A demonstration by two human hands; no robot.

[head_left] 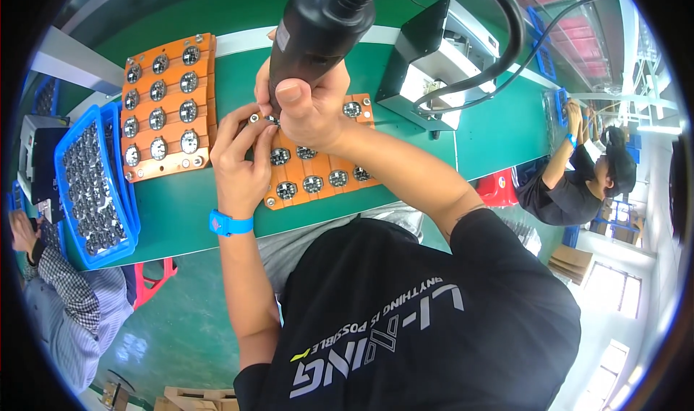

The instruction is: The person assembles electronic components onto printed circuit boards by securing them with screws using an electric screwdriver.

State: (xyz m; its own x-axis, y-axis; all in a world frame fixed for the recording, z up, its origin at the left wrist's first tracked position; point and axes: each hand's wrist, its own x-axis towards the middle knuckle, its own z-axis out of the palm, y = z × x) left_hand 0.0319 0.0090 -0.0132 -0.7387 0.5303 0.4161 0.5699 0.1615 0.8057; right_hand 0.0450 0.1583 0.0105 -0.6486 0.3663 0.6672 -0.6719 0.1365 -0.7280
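My right hand (314,114) is wrapped round a thick black cylindrical power tool (311,46). The tool stands nearly upright, a ribbed hose leaving its top; my hand hides its lower tip. Beneath my hands lies an orange fixture plate (296,171) set with rows of small round circuit boards (312,185). At the plate's upper left corner, the fingers of my left hand (242,167) pinch a round circuit board (272,120), which is mostly covered. The tool's lower end is close to those fingertips.
To the left lie stacked orange plates (173,129) with round boards. Beside them, blue trays (116,252) hold many small dark parts. A black-and-white box machine (434,107) stands back right, near a cable. One person (578,183) works at far right, another (65,310) at far left.
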